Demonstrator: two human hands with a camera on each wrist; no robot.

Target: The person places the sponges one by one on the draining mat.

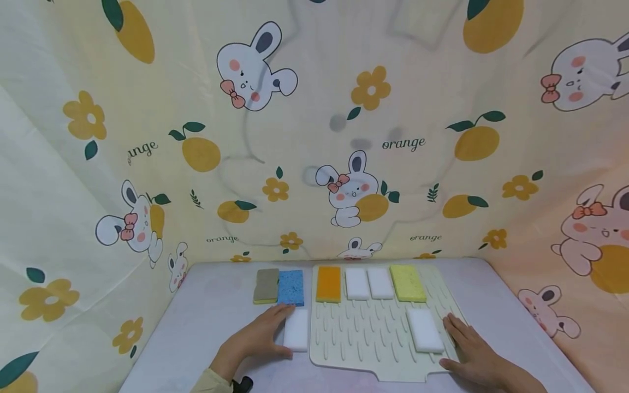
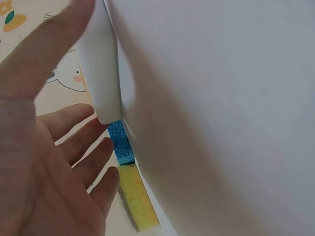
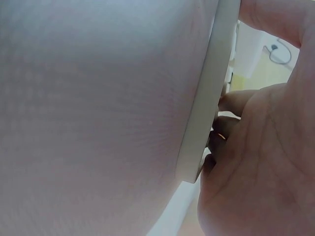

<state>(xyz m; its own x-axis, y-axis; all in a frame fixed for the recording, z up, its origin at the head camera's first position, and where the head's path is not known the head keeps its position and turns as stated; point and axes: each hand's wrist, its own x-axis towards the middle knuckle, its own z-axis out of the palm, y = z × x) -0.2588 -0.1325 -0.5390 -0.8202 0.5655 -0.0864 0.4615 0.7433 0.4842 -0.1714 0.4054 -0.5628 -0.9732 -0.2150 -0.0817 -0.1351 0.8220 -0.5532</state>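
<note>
My left hand spans a white sponge left of the ridged mat. Its fingertips are at the sponge's far end and its thumb by the near end; the left wrist view shows the fingers spread. At the right edge of the pale ridged mat is my right hand, fingers extended and thumb by the near edge. A second white sponge lies on the mat beside it. Along the mat's far side lie an orange sponge, two white sponges and a yellow-green sponge.
Beyond the left hand, a grey-and-yellow scouring sponge and a blue sponge sit side by side on the white table. A printed cloth with rabbits and oranges hangs around the back and sides.
</note>
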